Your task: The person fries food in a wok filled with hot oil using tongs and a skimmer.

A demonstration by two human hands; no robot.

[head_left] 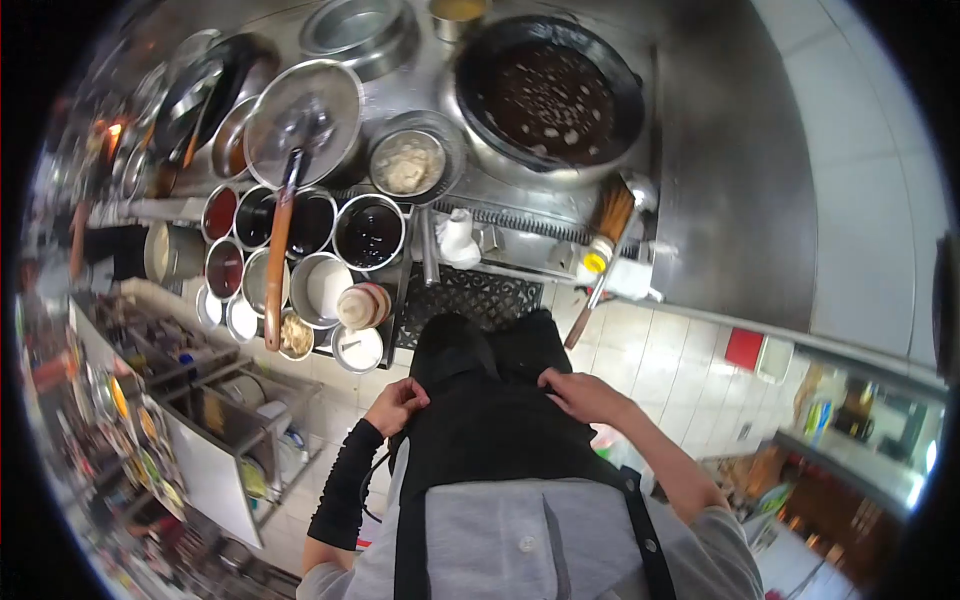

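Note:
A black apron covers my front over a grey shirt. My left hand, below a black sleeve on the forearm, pinches the apron's left edge near my hip. On the other side my right hand has its thumb and fingers closed on the apron's right edge. Both hands are apart from the cookware. Ahead of them are a large black pan of dark liquid and a strainer with a long wooden handle, lying across several round containers.
A brush and a wooden-handled tool lie at the stove's front edge. A bowl of pale food sits by the strainer. Before me is a black perforated mat. Metal shelving stands left; a steel counter runs right.

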